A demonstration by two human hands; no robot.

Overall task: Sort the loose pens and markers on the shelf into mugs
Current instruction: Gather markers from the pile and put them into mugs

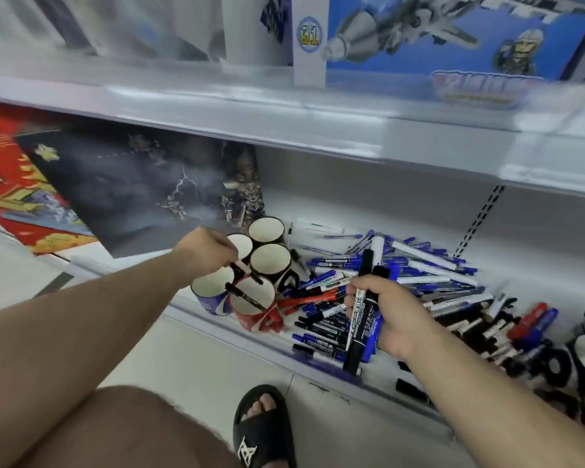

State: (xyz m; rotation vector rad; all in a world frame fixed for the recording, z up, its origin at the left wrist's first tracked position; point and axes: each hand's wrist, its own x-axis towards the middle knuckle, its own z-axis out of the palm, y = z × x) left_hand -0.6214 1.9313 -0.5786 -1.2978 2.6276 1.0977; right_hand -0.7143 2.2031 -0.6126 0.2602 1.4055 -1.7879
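The left hand point(206, 252) pinches a black pen point(247, 270) above the red mug point(255, 307); the right hand point(384, 314) grips two markers point(363, 319) (black-capped) over the shelf's loose pile point(429, 282).

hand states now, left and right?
Left hand: pinching a thin black pen over the mugs.
Right hand: gripping a bundle of black markers.

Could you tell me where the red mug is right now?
The red mug stands at the shelf's front edge, left of the pen pile, beside the blue mug.
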